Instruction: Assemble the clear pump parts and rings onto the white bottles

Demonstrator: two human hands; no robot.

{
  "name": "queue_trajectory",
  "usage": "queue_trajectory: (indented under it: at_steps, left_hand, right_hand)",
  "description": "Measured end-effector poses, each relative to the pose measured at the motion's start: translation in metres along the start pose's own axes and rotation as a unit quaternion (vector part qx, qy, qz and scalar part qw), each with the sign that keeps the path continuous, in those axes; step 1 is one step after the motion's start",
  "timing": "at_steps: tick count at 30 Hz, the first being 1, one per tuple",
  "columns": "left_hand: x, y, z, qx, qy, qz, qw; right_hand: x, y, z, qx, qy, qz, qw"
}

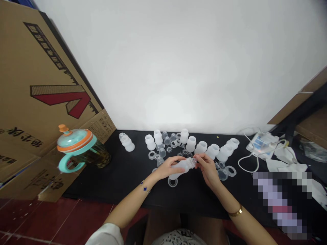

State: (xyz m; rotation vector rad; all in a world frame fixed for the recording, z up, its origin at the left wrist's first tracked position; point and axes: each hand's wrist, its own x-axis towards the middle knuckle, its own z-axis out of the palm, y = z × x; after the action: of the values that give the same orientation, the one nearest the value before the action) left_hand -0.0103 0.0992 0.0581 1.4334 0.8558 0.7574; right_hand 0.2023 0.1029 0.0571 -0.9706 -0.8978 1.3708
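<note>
My left hand (170, 168) is wrapped round a translucent white baby bottle (181, 168), which lies tilted with its neck toward the right. At that neck, the fingers of my right hand (206, 166) pinch a small clear part, which looks like a nipple and is mostly covered by the fingertips. A clear ring (172, 182) lies on the table just below the bottle. Behind my hands stand several open white bottles (191, 144). Among them are scattered clear caps (162, 152) and collar rings (152, 155).
The black table (127, 180) runs along a white wall. A bottle with a clear top (127, 142) stands apart on the left, near a large teal-handled jug (84, 149) and a cardboard box (38, 85). White cables and a power strip (263, 144) lie at right, beside crumpled paper (286, 154).
</note>
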Motion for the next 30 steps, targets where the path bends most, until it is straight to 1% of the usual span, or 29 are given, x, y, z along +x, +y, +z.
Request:
queue_trajectory:
  at_steps: [5, 11, 16, 30]
  left_hand:
    - [0.0000, 0.0006, 0.0003, 0.002, 0.001, -0.001, 1.000]
    - [-0.0009, 0.0029, 0.0007, 0.018, 0.004, 0.012, 1.000]
    - [-0.0010, 0.0027, 0.0008, 0.022, -0.002, 0.003, 1.000]
    - [-0.0022, 0.0048, 0.0019, 0.031, 0.008, 0.001, 0.999]
  right_hand:
    - [0.0007, 0.0001, -0.0003, -0.002, -0.001, -0.001, 1.000]
    - [0.0009, 0.0010, -0.0009, 0.001, -0.008, 0.001, 1.000]
    - [0.0013, 0.0014, -0.0003, -0.004, -0.008, -0.002, 1.000]
    - [0.0029, 0.0028, -0.0024, -0.010, -0.016, 0.003, 1.000]
